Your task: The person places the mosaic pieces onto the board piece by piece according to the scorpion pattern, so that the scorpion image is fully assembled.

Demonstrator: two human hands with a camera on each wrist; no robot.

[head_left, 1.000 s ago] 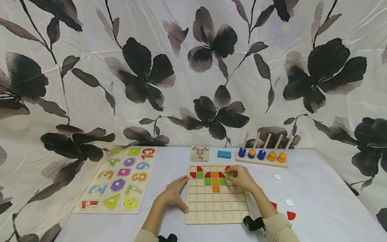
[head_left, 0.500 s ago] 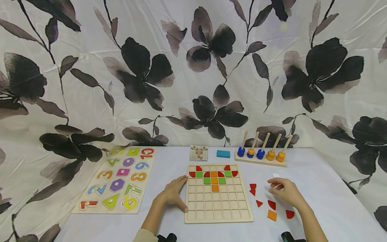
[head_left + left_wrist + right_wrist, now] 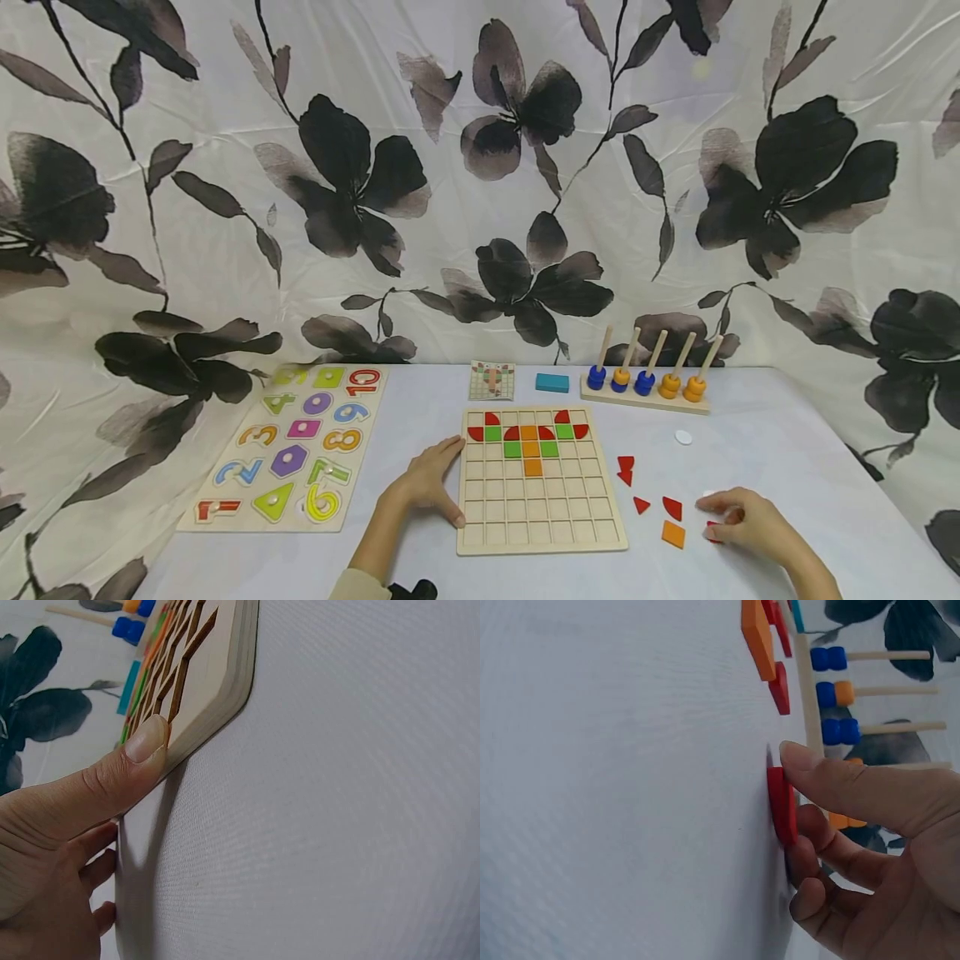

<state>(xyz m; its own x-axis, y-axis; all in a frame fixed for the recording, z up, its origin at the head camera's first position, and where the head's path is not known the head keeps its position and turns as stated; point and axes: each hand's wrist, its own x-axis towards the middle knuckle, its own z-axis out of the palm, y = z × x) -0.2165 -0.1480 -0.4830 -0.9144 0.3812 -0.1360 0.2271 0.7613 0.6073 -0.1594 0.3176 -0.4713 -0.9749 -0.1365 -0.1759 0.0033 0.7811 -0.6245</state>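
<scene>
A wooden grid board (image 3: 508, 511) lies mid-table with red, green and orange pieces set in its upper rows. At its left edge rests my left hand (image 3: 431, 477), fingers extended; the left wrist view shows the thumb (image 3: 124, 774) pressing the board's edge near a corner. Right of the board, my right hand (image 3: 757, 527) is low over the table. Its thumb and fingertips pinch a red quarter-circle piece (image 3: 781, 804), partly covered by the hand in the head view. Nearby lie another red quarter-circle piece (image 3: 672, 507) and an orange square (image 3: 673, 534).
Small red triangles (image 3: 626, 469) lie beside the board, and a white disc (image 3: 682, 437) farther back. Behind stand a pattern card (image 3: 492, 381), a teal block (image 3: 552, 382) and a peg stand with blue and orange beads (image 3: 645, 398). A number puzzle board (image 3: 258, 467) lies left.
My right hand has left the board's upper right, where a red piece now sits, and moved right and nearer to another red piece. The left hand has stayed at the board's edge.
</scene>
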